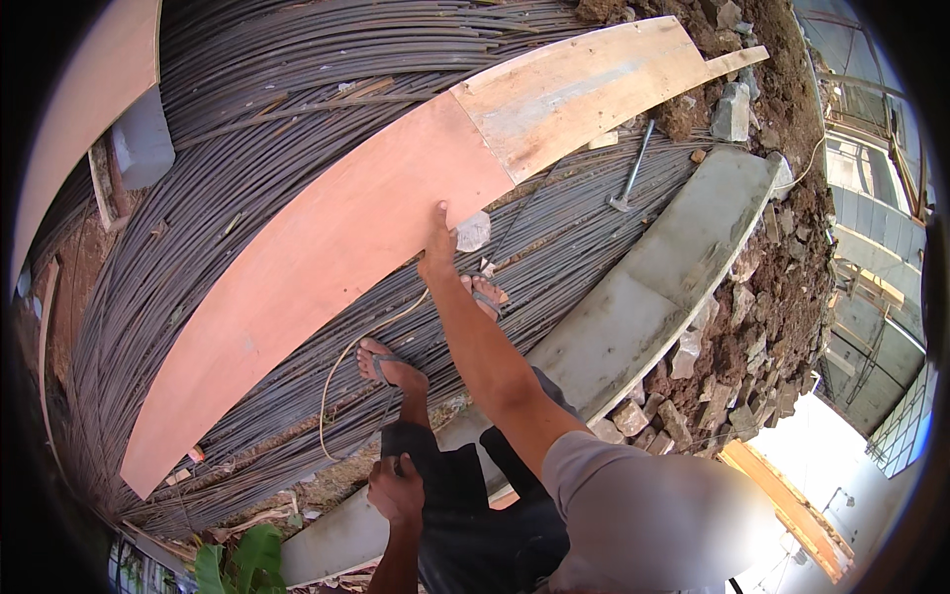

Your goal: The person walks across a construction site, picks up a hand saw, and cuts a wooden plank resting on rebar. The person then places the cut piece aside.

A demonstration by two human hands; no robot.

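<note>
My right hand (pixel 438 243) grips the near edge of a long, pinkish plywood panel (pixel 327 247), thumb on top and fingers partly hidden beneath. A paler, worn board section (pixel 574 94) adjoins the panel's far right end, with a narrow wooden strip sticking out past it. By my dark shorts, near the knee, is my left hand (pixel 396 490) with its fingers curled in; whether anything is inside cannot be seen. A hammer (pixel 633 168) lies on the steel bars right of the panel, apart from both hands. Next to my right hand is a pale stone chunk (pixel 473 233).
Long steel bars (pixel 237 198) lie under the panel and my sandalled feet (pixel 391 366). A grey board (pixel 633 317) runs along the right, beside broken bricks and soil (pixel 732 376). A thin cord (pixel 332 386) loops near my feet. Green leaves (pixel 242 564) show at lower left.
</note>
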